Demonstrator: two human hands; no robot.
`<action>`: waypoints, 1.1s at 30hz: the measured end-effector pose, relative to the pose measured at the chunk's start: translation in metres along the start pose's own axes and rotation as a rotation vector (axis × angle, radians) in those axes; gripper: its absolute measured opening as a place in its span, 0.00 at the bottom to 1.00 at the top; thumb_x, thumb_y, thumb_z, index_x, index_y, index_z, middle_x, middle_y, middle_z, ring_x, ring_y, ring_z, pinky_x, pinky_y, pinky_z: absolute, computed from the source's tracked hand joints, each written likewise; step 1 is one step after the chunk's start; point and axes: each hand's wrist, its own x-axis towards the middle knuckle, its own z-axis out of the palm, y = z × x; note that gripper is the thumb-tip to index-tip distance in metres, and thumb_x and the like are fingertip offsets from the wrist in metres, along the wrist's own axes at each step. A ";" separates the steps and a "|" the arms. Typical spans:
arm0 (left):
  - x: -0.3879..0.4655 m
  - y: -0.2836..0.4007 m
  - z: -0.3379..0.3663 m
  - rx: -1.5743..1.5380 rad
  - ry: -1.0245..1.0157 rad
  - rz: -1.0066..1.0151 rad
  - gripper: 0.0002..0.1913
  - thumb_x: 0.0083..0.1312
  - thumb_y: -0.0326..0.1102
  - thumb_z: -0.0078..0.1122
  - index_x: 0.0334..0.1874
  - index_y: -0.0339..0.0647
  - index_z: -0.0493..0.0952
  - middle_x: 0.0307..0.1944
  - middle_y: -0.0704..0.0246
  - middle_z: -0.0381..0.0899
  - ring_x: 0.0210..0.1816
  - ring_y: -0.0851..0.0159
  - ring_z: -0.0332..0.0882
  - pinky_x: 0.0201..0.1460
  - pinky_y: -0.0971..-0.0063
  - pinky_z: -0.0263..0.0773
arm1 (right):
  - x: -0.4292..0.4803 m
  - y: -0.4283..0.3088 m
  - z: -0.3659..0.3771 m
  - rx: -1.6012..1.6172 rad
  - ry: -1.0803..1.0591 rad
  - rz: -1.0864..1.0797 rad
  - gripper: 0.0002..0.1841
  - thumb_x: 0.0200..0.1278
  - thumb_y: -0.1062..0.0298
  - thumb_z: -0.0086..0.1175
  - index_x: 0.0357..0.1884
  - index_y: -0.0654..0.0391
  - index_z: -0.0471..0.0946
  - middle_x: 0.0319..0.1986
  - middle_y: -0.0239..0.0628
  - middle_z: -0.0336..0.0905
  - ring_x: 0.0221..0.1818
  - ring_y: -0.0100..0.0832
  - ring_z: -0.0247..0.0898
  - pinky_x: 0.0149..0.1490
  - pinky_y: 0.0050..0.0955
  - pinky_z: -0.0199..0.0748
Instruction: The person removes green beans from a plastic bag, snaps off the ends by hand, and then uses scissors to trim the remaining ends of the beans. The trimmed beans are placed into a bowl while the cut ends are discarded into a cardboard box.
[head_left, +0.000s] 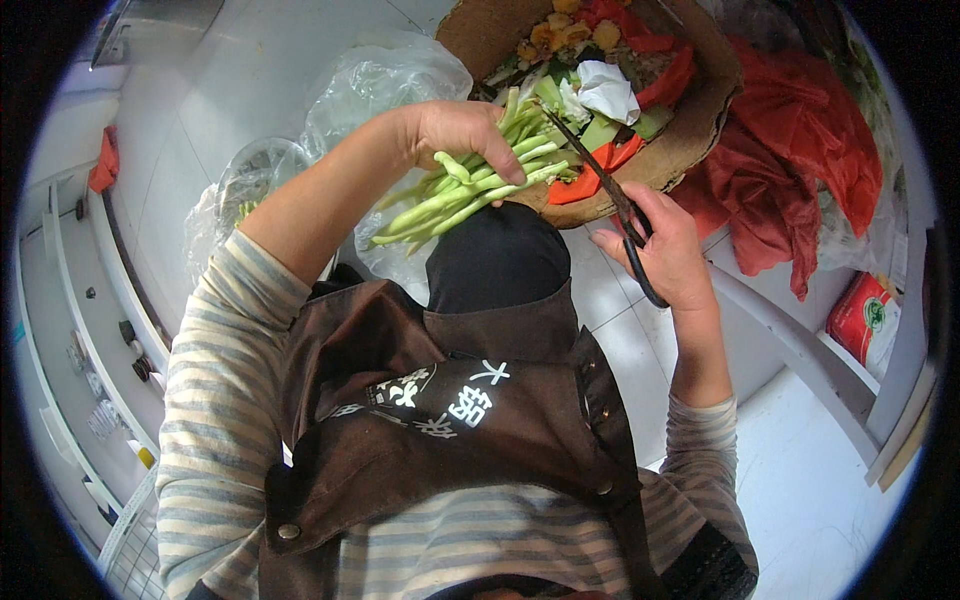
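Observation:
A bunch of long pale-green bean pods (457, 199) is gripped in my left hand (472, 139), above my knee. Their uneven ends point right, towards the cardboard box. My right hand (664, 240) holds a pair of dark scissors (600, 169) by black handles, with the thumb apart from the fingers. The blades reach up and left to the upper ends of the pods. Whether the blades touch a pod I cannot tell.
A cardboard box (709, 142) beyond my knee holds vegetable scraps, white crumpled paper (607, 91) and red plastic. Clear plastic bags (390, 71) lie at left, beside a bag-lined container (262, 161). Red bags (772, 195) and a metal table leg (787, 352) are at right.

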 end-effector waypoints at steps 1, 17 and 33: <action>0.001 0.000 0.000 -0.001 -0.010 0.000 0.16 0.56 0.24 0.73 0.46 0.32 0.80 0.36 0.58 0.87 0.34 0.61 0.88 0.38 0.67 0.86 | 0.000 -0.002 0.001 0.008 0.013 0.012 0.28 0.50 0.58 0.75 0.52 0.58 0.77 0.34 0.40 0.77 0.34 0.41 0.73 0.40 0.34 0.72; -0.001 0.009 0.007 0.041 0.028 -0.019 0.20 0.54 0.24 0.74 0.48 0.33 0.78 0.39 0.59 0.87 0.35 0.62 0.87 0.38 0.66 0.85 | 0.025 -0.014 0.009 -0.038 0.000 -0.038 0.30 0.53 0.53 0.74 0.52 0.61 0.77 0.38 0.47 0.78 0.43 0.50 0.77 0.50 0.42 0.76; 0.008 0.012 0.009 0.062 0.030 -0.067 0.17 0.52 0.23 0.75 0.44 0.32 0.80 0.35 0.60 0.87 0.34 0.61 0.87 0.37 0.66 0.85 | 0.020 -0.013 0.023 0.034 0.030 0.058 0.17 0.62 0.57 0.69 0.43 0.58 0.78 0.24 0.44 0.75 0.25 0.46 0.75 0.33 0.38 0.73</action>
